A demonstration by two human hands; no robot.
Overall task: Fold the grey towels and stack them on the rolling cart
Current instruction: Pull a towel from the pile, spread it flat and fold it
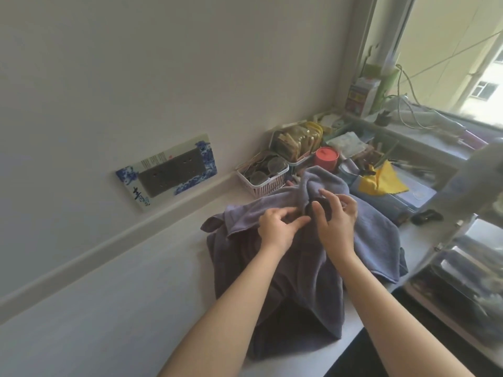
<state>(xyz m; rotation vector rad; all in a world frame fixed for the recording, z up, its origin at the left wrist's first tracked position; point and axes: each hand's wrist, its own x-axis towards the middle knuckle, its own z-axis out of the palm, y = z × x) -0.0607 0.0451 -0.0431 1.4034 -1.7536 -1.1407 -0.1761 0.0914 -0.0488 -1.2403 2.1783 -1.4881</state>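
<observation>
Grey towel (272, 257) lies in a loose heap on the white worktop (109, 308), part of it hanging over the front edge. My left hand (277, 229) pinches a fold near the middle, and my right hand (337, 216) has its fingers curled into the cloth just beside it, w/ a dark small thing between them that I cannot identify. I think the good way is to find two corners first, lift, shake flat, then fold. Behind the towel, very near, stand a pink basket (262, 178) and a red cup (326, 157), also a yellow cloth (381, 180) at right, so I should pull the towel toward me, not push. Rolling cart: I cannot tell where it is.
</observation>
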